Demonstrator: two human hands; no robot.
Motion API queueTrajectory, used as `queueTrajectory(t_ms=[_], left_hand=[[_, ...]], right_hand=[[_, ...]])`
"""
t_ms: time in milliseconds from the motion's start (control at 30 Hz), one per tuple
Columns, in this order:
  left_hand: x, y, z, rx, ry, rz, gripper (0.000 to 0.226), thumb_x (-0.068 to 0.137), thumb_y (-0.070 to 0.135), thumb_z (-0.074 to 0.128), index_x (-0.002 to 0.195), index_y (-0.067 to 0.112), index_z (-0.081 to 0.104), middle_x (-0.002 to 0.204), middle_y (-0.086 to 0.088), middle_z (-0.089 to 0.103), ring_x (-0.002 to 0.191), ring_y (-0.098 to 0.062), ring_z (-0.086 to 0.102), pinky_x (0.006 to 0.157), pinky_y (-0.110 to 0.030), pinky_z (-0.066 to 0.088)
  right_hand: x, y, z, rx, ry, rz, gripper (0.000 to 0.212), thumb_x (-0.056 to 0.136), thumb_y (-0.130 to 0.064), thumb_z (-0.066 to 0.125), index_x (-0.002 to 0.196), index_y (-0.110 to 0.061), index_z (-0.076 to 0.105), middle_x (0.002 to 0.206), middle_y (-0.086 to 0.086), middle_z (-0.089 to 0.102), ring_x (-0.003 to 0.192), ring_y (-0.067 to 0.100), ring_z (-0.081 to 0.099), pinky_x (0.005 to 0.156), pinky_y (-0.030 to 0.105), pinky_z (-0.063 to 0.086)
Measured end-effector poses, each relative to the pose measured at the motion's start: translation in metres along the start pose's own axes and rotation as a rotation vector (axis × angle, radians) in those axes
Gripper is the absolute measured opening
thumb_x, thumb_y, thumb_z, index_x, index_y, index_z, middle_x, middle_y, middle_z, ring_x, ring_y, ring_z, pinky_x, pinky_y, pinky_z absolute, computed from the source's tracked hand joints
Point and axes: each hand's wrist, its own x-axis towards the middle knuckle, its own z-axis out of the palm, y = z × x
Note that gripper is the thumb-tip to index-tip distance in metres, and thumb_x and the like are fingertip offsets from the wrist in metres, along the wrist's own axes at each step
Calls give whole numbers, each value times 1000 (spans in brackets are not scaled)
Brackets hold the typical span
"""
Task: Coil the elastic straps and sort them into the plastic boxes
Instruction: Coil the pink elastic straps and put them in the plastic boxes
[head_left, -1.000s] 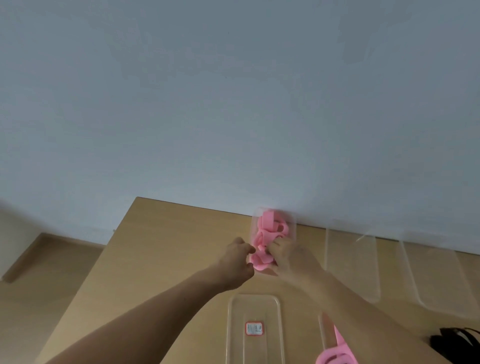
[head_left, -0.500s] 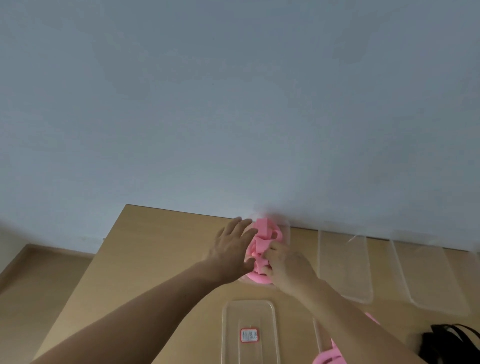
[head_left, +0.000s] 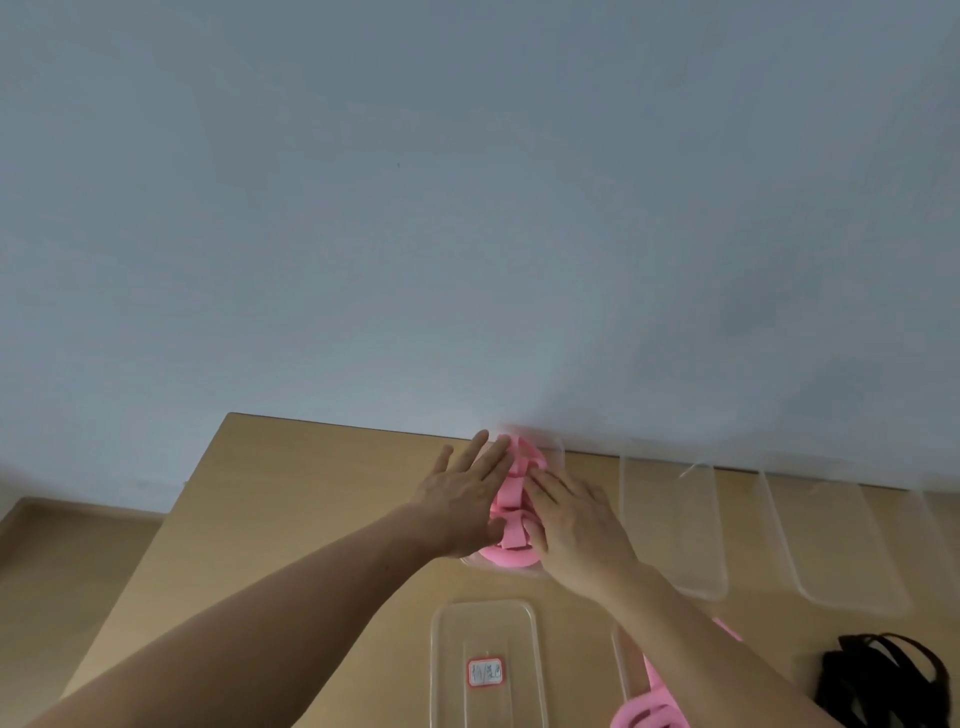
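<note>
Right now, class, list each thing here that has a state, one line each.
Left hand, open, pressing the pink straps.
Right hand, open, pressing them too.
Pink straps, coiled, packed in the far box.
Far box, lidless, filled.
Middle box, lidless, empty.
Right box, lidless, empty.
Labelled box, no straps inside.
Black straps, loose, unsorted on the table.

Bare forearms (wrists bare too).

clear glossy plastic boxes, matt pink elastic straps, smooth matt wooden table
</note>
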Motion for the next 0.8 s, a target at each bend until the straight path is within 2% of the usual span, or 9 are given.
queueTrajectory(t_ms=[133, 267, 400, 500, 667, 800], left_hand=[[-6, -2, -6, -20, 31, 20, 80, 97, 50, 39, 158, 21, -5, 164, 5, -21, 148, -18, -28, 120, -49, -10], [-23, -4, -9, -109, 95, 13, 76, 98, 47, 42, 158, 21, 5, 166, 3, -12, 150, -20, -22, 121, -51, -2], [-51, -10, -6, -272, 198, -6, 69, 97, 45, 47, 155, 21, 20, 166, 0, 6, 153, -21, -3, 121, -47, 13], [-74, -12, 4, -392, 196, -6, 69, 95, 39, 53, 154, 19, 24, 164, -4, 15, 151, -23, 11, 120, -43, 23], [-108, -13, 28, -529, 183, 1, 66, 94, 31, 58, 152, 15, 31, 161, -6, 24, 146, -26, 25, 117, -36, 26], [-130, -20, 42, -630, 212, -59, 57, 94, 24, 58, 146, 9, 42, 151, -9, 40, 137, -24, 41, 113, -30, 30]], right_hand=[[0, -2, -11, -17, -23, 3, 49, 103, -37, 36, 147, -19, 38, 158, -3, 33, 146, 17, 25, 114, 40, 26], [-9, -14, -26, 16, 43, 49, 48, 102, -35, 40, 147, -17, 41, 158, -2, 31, 146, 20, 27, 115, 39, 27], [-36, -40, -30, 8, 100, 149, 39, 97, -33, 46, 134, -20, 52, 135, -1, 53, 120, 22, 48, 97, 34, 42], [-60, -65, -25, 9, 75, 283, 41, 96, -40, 47, 131, -21, 52, 120, 1, 57, 109, 23, 52, 86, 33, 44], [-90, -108, -3, 87, -97, 551, 54, 89, -57, 49, 129, -20, 50, 124, 4, 55, 112, 26, 54, 85, 36, 46], [-105, -138, 18, 122, -195, 718, 86, 75, -76, 54, 137, -18, 42, 127, 4, 51, 115, 26, 51, 89, 38, 44]])
